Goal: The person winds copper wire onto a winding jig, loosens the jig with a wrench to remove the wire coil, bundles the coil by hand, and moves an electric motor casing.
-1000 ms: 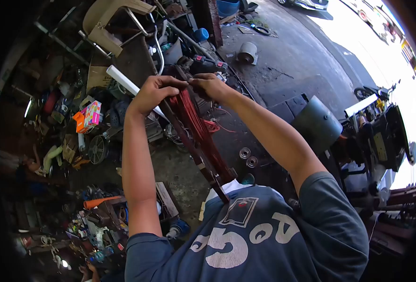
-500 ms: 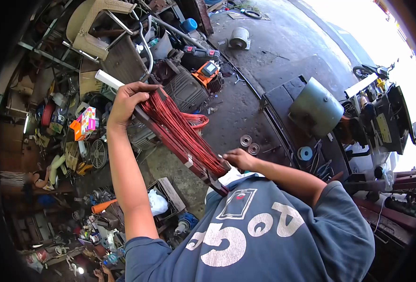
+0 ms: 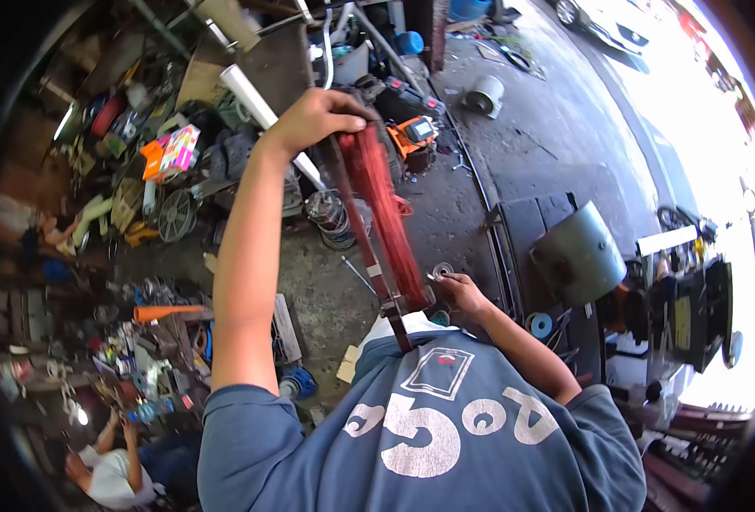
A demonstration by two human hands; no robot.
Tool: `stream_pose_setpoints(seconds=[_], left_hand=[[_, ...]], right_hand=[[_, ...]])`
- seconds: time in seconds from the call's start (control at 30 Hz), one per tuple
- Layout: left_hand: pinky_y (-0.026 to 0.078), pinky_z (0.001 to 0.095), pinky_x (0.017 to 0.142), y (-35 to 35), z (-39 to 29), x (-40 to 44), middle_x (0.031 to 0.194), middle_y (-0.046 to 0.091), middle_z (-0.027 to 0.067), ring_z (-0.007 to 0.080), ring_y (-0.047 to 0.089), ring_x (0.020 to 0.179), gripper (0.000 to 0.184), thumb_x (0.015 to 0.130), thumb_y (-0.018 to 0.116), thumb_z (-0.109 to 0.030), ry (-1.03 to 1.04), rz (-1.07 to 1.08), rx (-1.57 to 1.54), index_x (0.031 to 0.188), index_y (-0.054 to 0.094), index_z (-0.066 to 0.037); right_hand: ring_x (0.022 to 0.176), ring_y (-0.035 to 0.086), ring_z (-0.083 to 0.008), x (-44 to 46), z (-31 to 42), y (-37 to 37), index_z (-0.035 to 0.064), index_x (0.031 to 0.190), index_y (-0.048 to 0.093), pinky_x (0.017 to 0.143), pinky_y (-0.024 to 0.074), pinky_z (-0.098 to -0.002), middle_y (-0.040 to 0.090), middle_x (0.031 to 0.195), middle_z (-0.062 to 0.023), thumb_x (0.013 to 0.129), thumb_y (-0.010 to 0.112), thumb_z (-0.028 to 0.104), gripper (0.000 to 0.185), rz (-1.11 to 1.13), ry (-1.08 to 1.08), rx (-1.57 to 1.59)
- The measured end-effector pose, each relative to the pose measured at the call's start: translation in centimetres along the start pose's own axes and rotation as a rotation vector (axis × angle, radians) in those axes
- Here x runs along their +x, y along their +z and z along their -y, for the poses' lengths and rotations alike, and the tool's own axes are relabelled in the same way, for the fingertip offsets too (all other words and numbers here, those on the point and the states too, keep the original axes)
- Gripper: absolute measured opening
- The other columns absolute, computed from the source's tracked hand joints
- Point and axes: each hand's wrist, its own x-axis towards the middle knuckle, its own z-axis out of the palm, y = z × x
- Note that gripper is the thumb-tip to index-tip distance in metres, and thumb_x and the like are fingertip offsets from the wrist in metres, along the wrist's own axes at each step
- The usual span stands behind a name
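Note:
A long bundle of red wire (image 3: 382, 209) is stretched along a dark red frame (image 3: 372, 256) that runs from my chest up and away, slightly left. My left hand (image 3: 326, 124) is closed round the far end of the frame and wire. Near the bundle's close end, my right hand (image 3: 461, 293) pinches a small pale object (image 3: 434, 277), too small to name, just right of the wire. The frame's near end rests against my shirt (image 3: 471, 418).
A grey-green cylinder (image 3: 579, 254) stands on a dark bench at right. An orange device (image 3: 414, 135) and a motor (image 3: 484, 96) lie beyond. Cluttered shelves and tools fill the left. A person (image 3: 121, 469) in a white shirt is at lower left. A white tube (image 3: 262, 111) slants behind my left arm.
Since a second ago my right hand has come from the far end back to the near end. The wire bundle and my left hand have swung to a steeper angle since half a second ago.

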Motion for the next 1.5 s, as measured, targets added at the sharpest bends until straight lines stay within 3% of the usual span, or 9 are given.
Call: stream_pose_setpoints(seconds=[0.23, 0.47, 0.77, 0.87, 0.97, 1.07, 1.2, 1.27, 1.5], left_hand=[[0.054, 0.0254, 0.083, 0.5, -0.5, 0.0, 0.096, 0.077, 0.0055, 0.0096, 0.069, 0.085, 0.025, 0.088, 0.073, -0.007, -0.034, -0.009, -0.12, 0.112, 0.078, 0.001], [0.054, 0.0254, 0.083, 0.5, -1.0, -0.4, 0.095, 0.077, 0.0055, 0.0099, 0.069, 0.086, 0.024, 0.088, 0.073, -0.007, -0.027, -0.013, -0.141, 0.111, 0.078, 0.001], [0.055, 0.0252, 0.082, 0.1, -1.2, -1.0, 0.096, 0.077, 0.0053, 0.0089, 0.069, 0.085, 0.025, 0.088, 0.073, -0.007, -0.072, -0.008, -0.201, 0.111, 0.077, 0.002], [0.055, 0.0255, 0.083, 0.0, -1.7, -1.3, 0.097, 0.077, 0.0055, 0.0092, 0.069, 0.087, 0.025, 0.088, 0.074, -0.007, -0.06, 0.003, -0.163, 0.111, 0.078, 0.002], [0.055, 0.0254, 0.085, 0.1, -1.7, -1.2, 0.098, 0.078, 0.0062, 0.0096, 0.07, 0.089, 0.025, 0.088, 0.074, -0.007, -0.049, 0.001, -0.174, 0.111, 0.078, 0.001], [0.055, 0.0261, 0.087, 0.1, -2.0, -1.2, 0.1, 0.078, 0.0072, 0.0112, 0.071, 0.091, 0.026, 0.088, 0.074, -0.007, -0.068, 0.01, -0.161, 0.112, 0.077, 0.001], [0.055, 0.0263, 0.082, 0.7, -2.9, -1.5, 0.094, 0.077, 0.006, 0.0099, 0.069, 0.084, 0.025, 0.087, 0.074, -0.008, -0.027, -0.011, -0.173, 0.11, 0.078, 0.0], [0.055, 0.0262, 0.079, 1.0, -3.6, -1.6, 0.091, 0.076, 0.0058, 0.0094, 0.069, 0.082, 0.025, 0.087, 0.074, -0.008, -0.033, -0.011, -0.206, 0.11, 0.078, 0.001], [0.054, 0.0265, 0.086, 1.1, -3.8, -1.9, 0.097, 0.077, 0.0071, 0.0107, 0.069, 0.089, 0.024, 0.087, 0.074, -0.007, -0.028, -0.014, -0.198, 0.109, 0.078, 0.003]], right_hand=[[0.052, 0.037, -0.0056, 0.6, 1.2, -1.2, 0.0143, 0.085, 0.057, 0.046, 0.0282, -0.0258, 0.039, 0.065, 0.0074, 0.106, 0.056, 0.029, 0.025, 0.08, 0.047, 0.084], [0.07, 0.052, -0.0091, 2.1, 0.8, -2.0, 0.0064, 0.093, 0.061, 0.062, 0.041, -0.0276, 0.053, 0.076, 0.0018, 0.102, 0.062, 0.023, 0.019, 0.019, -0.126, -0.098], [0.097, 0.063, -0.0183, 3.8, 1.1, -2.1, -0.0028, 0.122, 0.065, 0.087, 0.0511, -0.0335, 0.07, 0.104, -0.0096, 0.093, 0.061, 0.01, 0.032, -0.019, -0.348, -0.616], [0.105, 0.066, -0.0216, 3.8, 3.1, -1.7, -0.0021, 0.129, 0.063, 0.095, 0.0512, -0.0363, 0.071, 0.112, -0.0136, 0.091, 0.062, 0.009, 0.04, 0.01, -0.264, -0.662], [0.107, 0.067, -0.0338, 5.7, 2.8, -2.3, -0.0013, 0.124, 0.064, 0.097, 0.051, -0.0413, 0.069, 0.113, -0.0202, 0.091, 0.06, 0.014, 0.037, -0.005, -0.425, -0.59], [0.108, 0.066, -0.0357, 5.6, 7.7, -0.3, -0.0008, 0.125, 0.062, 0.098, 0.0515, -0.0413, 0.067, 0.113, -0.0199, 0.091, 0.059, 0.012, 0.037, -0.258, -0.707, -0.799], [0.107, 0.066, -0.0351, 5.7, 15.8, 4.2, -0.0011, 0.123, 0.061, 0.093, 0.0531, -0.041, 0.064, 0.111, -0.0203, 0.092, 0.064, 0.018, 0.036, -0.238, -0.784, -0.427], [0.105, 0.068, -0.0259, 5.2, 19.0, 5.9, -0.0005, 0.125, 0.061, 0.09, 0.0538, -0.0378, 0.068, 0.113, -0.0166, 0.094, 0.063, 0.011, 0.034, -0.162, -0.836, -0.52], [0.1, 0.071, -0.0342, 5.2, 21.6, 9.8, -0.0015, 0.124, 0.055, 0.089, 0.0533, -0.042, 0.071, 0.106, -0.0224, 0.09, 0.066, 0.01, 0.038, -0.07, -0.89, -0.583]])
